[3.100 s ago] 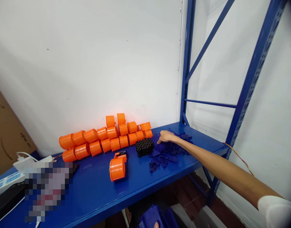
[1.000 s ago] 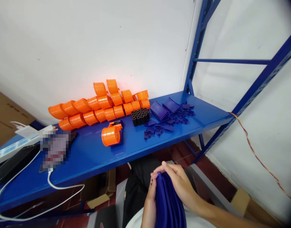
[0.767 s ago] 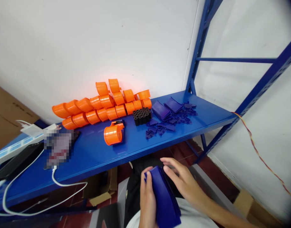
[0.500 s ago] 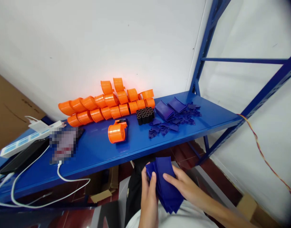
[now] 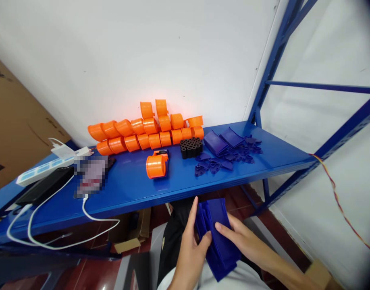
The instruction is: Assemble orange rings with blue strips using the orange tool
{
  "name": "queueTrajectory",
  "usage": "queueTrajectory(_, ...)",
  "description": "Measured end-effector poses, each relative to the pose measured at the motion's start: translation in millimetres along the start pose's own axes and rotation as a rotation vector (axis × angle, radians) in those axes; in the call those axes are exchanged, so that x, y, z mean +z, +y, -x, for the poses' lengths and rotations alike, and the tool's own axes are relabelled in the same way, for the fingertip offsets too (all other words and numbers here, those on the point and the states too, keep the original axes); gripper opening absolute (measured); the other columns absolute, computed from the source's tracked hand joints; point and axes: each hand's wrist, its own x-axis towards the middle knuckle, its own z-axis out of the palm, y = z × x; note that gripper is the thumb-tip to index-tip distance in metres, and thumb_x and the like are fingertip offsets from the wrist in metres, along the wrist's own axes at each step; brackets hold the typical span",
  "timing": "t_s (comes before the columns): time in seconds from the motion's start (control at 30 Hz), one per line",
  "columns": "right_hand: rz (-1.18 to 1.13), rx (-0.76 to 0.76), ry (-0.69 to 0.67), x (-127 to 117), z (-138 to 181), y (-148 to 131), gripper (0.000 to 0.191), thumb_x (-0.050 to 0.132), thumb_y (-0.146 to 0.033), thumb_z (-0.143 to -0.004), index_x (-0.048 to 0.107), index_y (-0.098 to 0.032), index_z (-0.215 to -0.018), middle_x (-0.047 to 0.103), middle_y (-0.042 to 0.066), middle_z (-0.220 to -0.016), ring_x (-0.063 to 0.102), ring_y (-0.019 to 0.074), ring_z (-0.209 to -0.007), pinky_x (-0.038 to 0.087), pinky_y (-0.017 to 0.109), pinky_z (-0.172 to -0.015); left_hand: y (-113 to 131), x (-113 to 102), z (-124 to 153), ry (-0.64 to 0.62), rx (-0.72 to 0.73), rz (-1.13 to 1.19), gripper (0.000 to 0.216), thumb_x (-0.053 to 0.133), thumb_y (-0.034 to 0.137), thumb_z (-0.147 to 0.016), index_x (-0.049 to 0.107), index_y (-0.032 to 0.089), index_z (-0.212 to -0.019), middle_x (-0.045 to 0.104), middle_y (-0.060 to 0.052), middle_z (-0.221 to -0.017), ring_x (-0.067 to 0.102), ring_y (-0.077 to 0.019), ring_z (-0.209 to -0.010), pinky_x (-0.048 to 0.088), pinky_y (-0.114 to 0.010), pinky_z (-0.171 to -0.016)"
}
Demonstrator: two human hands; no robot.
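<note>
I hold a stack of flat blue plastic plates [image 5: 224, 241] over my lap, below the table's front edge. My right hand [image 5: 238, 235] grips the stack from the right, its thumb lying across the top plate. On the left side, my left hand [image 5: 192, 245] has its thumb pressed on the plates and its forefinger stretched up along their edge; its other fingers are hidden behind. The plates fan apart slightly at the left. On the table, nearest to the hands, lie more blue plates [image 5: 215, 143] and a scatter of small blue plastic parts [image 5: 215, 165].
Orange plastic cups [image 5: 132, 143] stand in stacked rows against the wall. Black tubes [image 5: 191, 148] are bunched before them, near an orange tape dispenser [image 5: 156, 166]. A power strip [image 5: 53, 165], a black device [image 5: 44, 185] and white cables [image 5: 94, 217] occupy the left of the blue table [image 5: 185, 185].
My left hand has shifted up and right on the stack, its forefinger now straight and its thumb further over the plates. The camera view has turned slightly left.
</note>
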Motion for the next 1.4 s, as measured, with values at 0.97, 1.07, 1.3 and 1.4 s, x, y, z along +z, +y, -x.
queueTrajectory(0.97,-0.144,0.001,0.219,2,-11,6,0.044,0.068,-0.048,-0.084,0.067,-0.022,-0.120,0.073,0.005,-0.114,0.066,0.0276,-0.108,0.049,0.040,-0.098,-7,2,3,-0.071,-0.212,0.127,0.044,0.077,0.039,-0.075,0.055,0.023,-0.109,0.068,-0.003,-0.097,0.066,-0.0175,-0.076,0.050,-0.025,-0.061)
queueTrajectory(1.07,-0.157,0.002,0.192,4,-12,9,0.044,0.068,-0.047,-0.085,0.066,-0.020,-0.121,0.073,0.006,-0.113,0.067,0.0277,-0.105,0.049,0.041,-0.097,-6,1,3,-0.060,-0.098,0.106,0.036,0.077,0.035,-0.076,0.059,0.022,-0.103,0.069,-0.002,-0.094,0.065,-0.0170,-0.083,0.052,-0.027,-0.075)
queueTrajectory(1.3,-0.252,-0.029,0.188,3,-14,9,0.041,0.068,-0.046,-0.086,0.068,-0.021,-0.118,0.073,0.008,-0.110,0.067,0.0282,-0.103,0.050,0.042,-0.093,-13,4,6,0.020,-0.175,0.389,0.052,0.078,0.036,-0.075,0.061,0.026,-0.123,0.068,-0.008,-0.123,0.061,-0.0269,-0.115,0.042,-0.038,-0.103)
queueTrajectory(1.4,-0.247,-0.047,0.188,4,-15,9,0.044,0.070,-0.045,-0.084,0.067,-0.022,-0.121,0.072,0.008,-0.113,0.066,0.0279,-0.105,0.051,0.040,-0.092,-15,5,6,0.006,-0.332,0.553,0.060,0.077,0.035,-0.076,0.058,0.024,-0.132,0.068,-0.011,-0.127,0.060,-0.0307,-0.120,0.040,-0.042,-0.106)
